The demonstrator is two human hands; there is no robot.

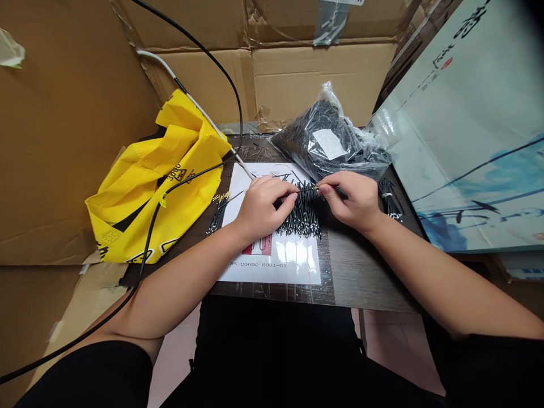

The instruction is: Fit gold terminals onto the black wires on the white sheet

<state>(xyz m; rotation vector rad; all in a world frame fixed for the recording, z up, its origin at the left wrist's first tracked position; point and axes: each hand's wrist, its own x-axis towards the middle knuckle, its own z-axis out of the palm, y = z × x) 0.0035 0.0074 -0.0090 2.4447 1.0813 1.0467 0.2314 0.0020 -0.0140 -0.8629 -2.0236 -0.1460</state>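
Note:
Between my two hands a thin black wire (305,191) is stretched over the table. The fingers of my left hand (268,205) are pinched on one part of it. My right hand (352,198) pinches its other end, where a small metallic tip shows. Below them lies a spread pile of short black wires (300,218) with shiny ends, on a printed white sheet (289,271). To the left of my left hand is a smaller group of black wires with gold-coloured ends (219,209).
Behind my hands sits a clear plastic bag (297,136) full of black pieces, with a white label. A tied wire bundle (386,195) lies right. A yellow bag (195,147) and a black cable (148,238) are left. Cardboard (318,79) walls the back; a painted panel (467,147) leans right.

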